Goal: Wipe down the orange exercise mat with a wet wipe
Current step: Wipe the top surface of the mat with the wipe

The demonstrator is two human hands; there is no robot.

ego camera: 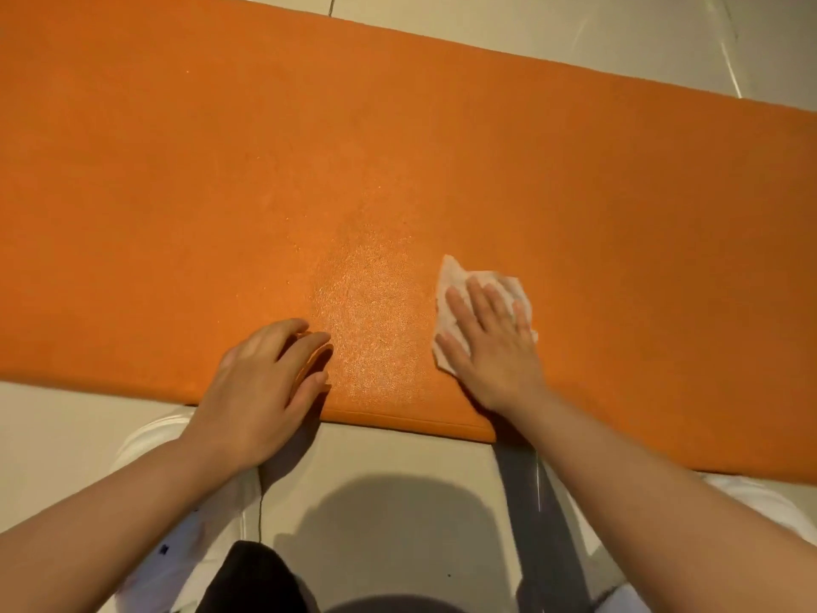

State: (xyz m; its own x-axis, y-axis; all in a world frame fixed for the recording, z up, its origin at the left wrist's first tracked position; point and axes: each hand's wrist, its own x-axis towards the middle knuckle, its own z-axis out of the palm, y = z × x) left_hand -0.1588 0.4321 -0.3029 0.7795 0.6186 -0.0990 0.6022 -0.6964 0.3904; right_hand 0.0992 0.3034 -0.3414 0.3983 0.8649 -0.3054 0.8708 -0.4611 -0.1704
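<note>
The orange exercise mat [398,148] fills most of the frame, running as a wide band from the upper left down to the right edge, flat on a pale tiled floor [574,37] that shows along the top right and across the bottom. Its near edge crosses the lower half of the frame. In the lower centre of the mat a glistening damp patch [371,311] lies between the two hands.

The left hand [265,378], lower centre-left, rests palm down over the mat's near edge, its fingers loosely spread and slightly bent, holding nothing, their tips on the orange surface just beside the damp patch.

The right hand [490,342], right of centre, lies flat with straight fingers held close together, pressing down on the wet wipe [455,280].

The white wipe is crumpled on the mat under that hand, its corners sticking out above and to the left of the fingers, just right of the damp patch.

At the bottom centre a dark shadow falls on the floor.
</note>
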